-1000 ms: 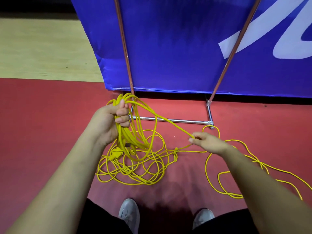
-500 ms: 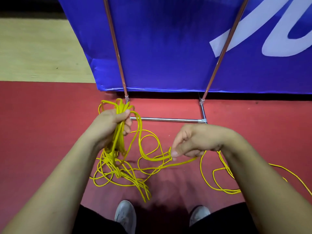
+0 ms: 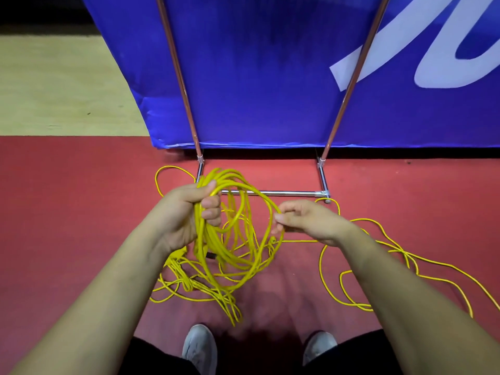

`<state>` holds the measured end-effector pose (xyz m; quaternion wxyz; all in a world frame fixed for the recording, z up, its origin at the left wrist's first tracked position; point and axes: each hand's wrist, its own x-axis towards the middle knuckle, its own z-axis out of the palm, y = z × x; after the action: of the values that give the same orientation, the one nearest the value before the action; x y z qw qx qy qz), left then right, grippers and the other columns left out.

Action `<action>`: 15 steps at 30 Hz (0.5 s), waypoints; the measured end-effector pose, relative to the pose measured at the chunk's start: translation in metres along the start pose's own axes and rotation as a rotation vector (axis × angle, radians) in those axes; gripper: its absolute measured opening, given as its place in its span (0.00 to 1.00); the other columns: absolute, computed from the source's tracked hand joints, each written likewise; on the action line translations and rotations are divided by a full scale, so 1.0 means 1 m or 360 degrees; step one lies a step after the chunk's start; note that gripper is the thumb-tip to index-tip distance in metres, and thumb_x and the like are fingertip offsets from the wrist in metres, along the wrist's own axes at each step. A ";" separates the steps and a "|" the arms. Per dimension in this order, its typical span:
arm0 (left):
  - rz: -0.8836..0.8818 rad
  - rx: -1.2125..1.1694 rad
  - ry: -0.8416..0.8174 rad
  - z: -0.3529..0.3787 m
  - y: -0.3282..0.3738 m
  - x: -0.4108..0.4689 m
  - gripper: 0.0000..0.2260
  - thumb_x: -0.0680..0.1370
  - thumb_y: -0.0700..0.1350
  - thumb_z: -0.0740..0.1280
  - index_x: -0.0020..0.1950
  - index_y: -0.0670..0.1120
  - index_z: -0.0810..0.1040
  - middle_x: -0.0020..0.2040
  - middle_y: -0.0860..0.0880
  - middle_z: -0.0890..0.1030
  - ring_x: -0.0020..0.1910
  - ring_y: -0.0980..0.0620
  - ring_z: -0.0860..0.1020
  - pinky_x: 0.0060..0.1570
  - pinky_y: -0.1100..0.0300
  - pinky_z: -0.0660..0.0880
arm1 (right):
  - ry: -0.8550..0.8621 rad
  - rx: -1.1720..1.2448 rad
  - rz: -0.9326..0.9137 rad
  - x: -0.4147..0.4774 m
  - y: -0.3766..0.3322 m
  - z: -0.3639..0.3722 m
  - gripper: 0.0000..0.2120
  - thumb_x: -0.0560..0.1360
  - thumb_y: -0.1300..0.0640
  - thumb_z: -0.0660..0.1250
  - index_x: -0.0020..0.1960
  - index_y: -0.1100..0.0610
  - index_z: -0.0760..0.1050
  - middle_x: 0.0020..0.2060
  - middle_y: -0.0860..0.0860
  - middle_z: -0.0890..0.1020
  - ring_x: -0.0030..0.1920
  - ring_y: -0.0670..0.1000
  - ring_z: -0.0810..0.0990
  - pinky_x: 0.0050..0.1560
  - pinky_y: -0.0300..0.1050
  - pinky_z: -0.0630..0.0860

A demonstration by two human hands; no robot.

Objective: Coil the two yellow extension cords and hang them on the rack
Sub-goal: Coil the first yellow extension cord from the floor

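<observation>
**While the cord sat half gathered at the rack's foot**

As I looked down through the head camera, the left hand was closed in a fist round the top of a coil of yellow cord, thumb laid over the strands and fingers wrapped beneath. The coil's loops hung from that fist, uneven in size, and drooped toward the red floor.

Just to the right, the right hand pinched one outer loop of the coil between thumb and fingertips, its other fingers curled in. From under that hand a loose run of cord trailed away to the right, lying in wide, slack bends on the floor and running out of view at the edge.

Below the left wrist a tangle of more yellow strands lay on the floor. I could not tell whether it belonged to the same cord or a second one. One thin loop also showed on the floor beyond the left hand.

Past both hands stood the rack: a chrome base bar on the floor with two copper-coloured uprights rising from its ends. No cord hung on what I could see of it. A blue banner with white lettering stood close behind the uprights, and pale wood showed at far left.

Two grey shoes pointed forward at the bottom edge.
</observation>
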<state>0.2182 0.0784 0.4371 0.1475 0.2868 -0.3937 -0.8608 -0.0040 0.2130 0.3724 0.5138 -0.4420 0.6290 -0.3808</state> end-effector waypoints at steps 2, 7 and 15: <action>-0.0062 0.0120 0.0101 -0.004 0.003 0.000 0.04 0.74 0.43 0.62 0.43 0.43 0.70 0.26 0.49 0.70 0.22 0.52 0.70 0.25 0.62 0.71 | 0.0130 0.0255 0.0012 0.002 0.001 -0.001 0.02 0.79 0.61 0.64 0.51 0.58 0.75 0.31 0.52 0.76 0.34 0.55 0.77 0.48 0.59 0.75; -0.0172 0.0429 0.0230 -0.010 0.003 -0.004 0.06 0.77 0.40 0.62 0.43 0.38 0.75 0.31 0.40 0.81 0.25 0.47 0.80 0.24 0.62 0.76 | 0.0229 -0.0047 -0.0184 0.005 -0.031 0.010 0.09 0.80 0.59 0.64 0.51 0.62 0.81 0.27 0.49 0.64 0.27 0.49 0.60 0.29 0.43 0.60; -0.0265 0.0283 -0.0312 -0.015 -0.003 -0.010 0.02 0.75 0.40 0.65 0.43 0.43 0.73 0.28 0.49 0.67 0.20 0.55 0.64 0.24 0.63 0.64 | 0.0056 -0.0337 -0.0360 -0.003 -0.088 0.039 0.09 0.76 0.55 0.69 0.42 0.59 0.81 0.23 0.46 0.67 0.25 0.50 0.64 0.27 0.43 0.62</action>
<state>0.2355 0.0763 0.4307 0.0106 0.2449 -0.4558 -0.8556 0.0494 0.1863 0.4483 0.4070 -0.5550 0.6207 -0.3756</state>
